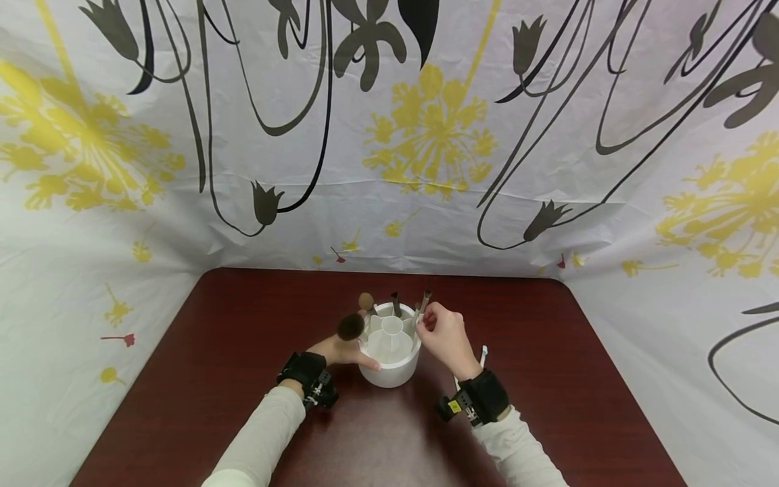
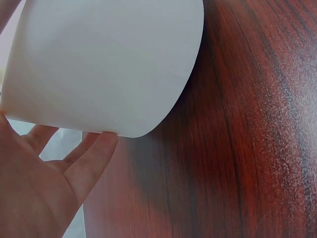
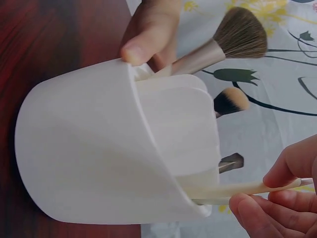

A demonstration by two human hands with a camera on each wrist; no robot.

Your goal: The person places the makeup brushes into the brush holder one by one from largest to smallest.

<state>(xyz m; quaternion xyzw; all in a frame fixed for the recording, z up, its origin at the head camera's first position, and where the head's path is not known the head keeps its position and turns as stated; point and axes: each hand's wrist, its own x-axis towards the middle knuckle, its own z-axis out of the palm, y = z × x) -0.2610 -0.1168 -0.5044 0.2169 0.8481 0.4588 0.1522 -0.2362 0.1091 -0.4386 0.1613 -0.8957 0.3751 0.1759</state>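
A white round brush holder with inner compartments stands on the dark red table. My left hand grips its left side, thumb at the rim; in the left wrist view its fingers lie against the smooth wall. Over the right compartment, my right hand pinches the cream handle of a makeup brush, whose lower end is hidden inside the holder. A pale green handle lies right beside it. Also in the holder are a large fluffy brush, a tan-tipped brush and a small dark brush.
On the table, a thin white stick with a bluish tip lies partly hidden behind the right wrist. A white cloth with yellow and grey flowers hangs behind the table's far edge. Both wrists wear black camera straps.
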